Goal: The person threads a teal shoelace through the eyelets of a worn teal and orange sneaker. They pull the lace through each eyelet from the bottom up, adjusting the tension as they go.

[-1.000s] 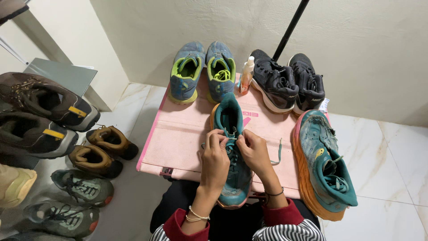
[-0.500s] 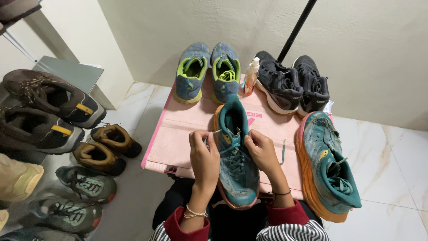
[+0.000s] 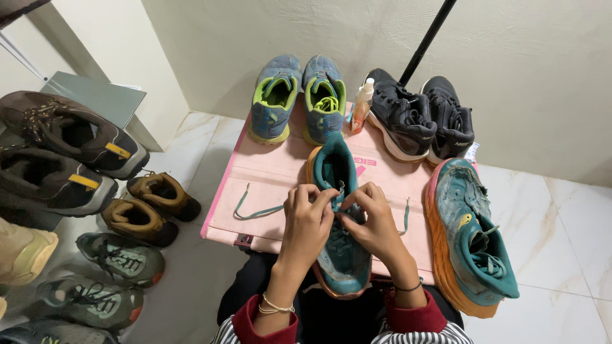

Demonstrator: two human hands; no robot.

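Observation:
A teal running shoe (image 3: pixel 336 167) with an orange sole lies on a pink mat (image 3: pixel 274 172), its toe toward me. My left hand (image 3: pixel 308 218) and my right hand (image 3: pixel 370 220) meet over its middle, each pinching the teal lace (image 3: pixel 255 210). One lace end trails left across the mat, the other hangs at the right of my right hand. The matching teal shoe (image 3: pixel 470 236) stands to the right, partly off the mat.
A blue and lime pair (image 3: pixel 299 99) and a black pair (image 3: pixel 421 118) sit at the mat's far edge, a small spray bottle (image 3: pixel 361 105) between them. Brown boots (image 3: pixel 150 207), grey-green sneakers (image 3: pixel 102 280) and dark shoes on a rack (image 3: pixel 64 153) fill the left. A black pole (image 3: pixel 427 41) leans at the wall.
My hands have come closer together over the shoe's tongue. The lace end now trails out to the left on the mat. The camera has tilted slightly.

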